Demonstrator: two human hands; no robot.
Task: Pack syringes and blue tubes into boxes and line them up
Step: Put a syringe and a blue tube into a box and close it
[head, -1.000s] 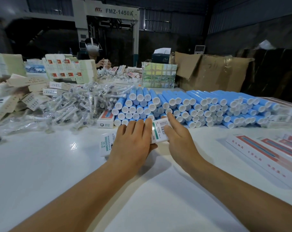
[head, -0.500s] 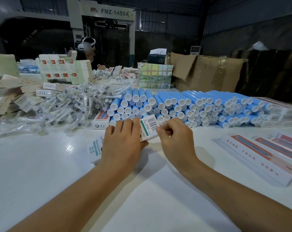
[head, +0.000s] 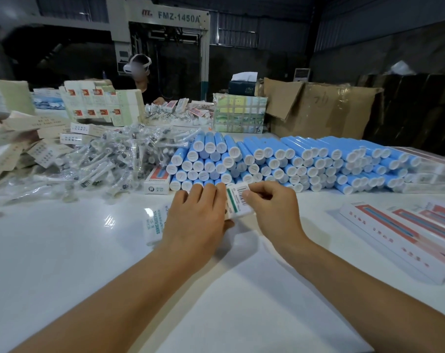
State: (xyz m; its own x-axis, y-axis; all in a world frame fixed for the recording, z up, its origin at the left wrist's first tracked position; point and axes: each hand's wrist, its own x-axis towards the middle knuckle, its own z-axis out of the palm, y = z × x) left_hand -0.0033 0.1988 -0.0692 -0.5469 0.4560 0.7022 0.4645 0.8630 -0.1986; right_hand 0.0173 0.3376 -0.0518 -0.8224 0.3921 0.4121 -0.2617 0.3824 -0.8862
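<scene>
the left hand covers most of the box, so only its barcoded end and printed side show. the flat cartons run off the right edge.

The one view comes from my head, looking forward and down, wide-angled, so straight edges bow. My left hand and right hand sit close at centre; my forearms run out below, the white table spreads around them, and the hall recedes far beyond.
</scene>
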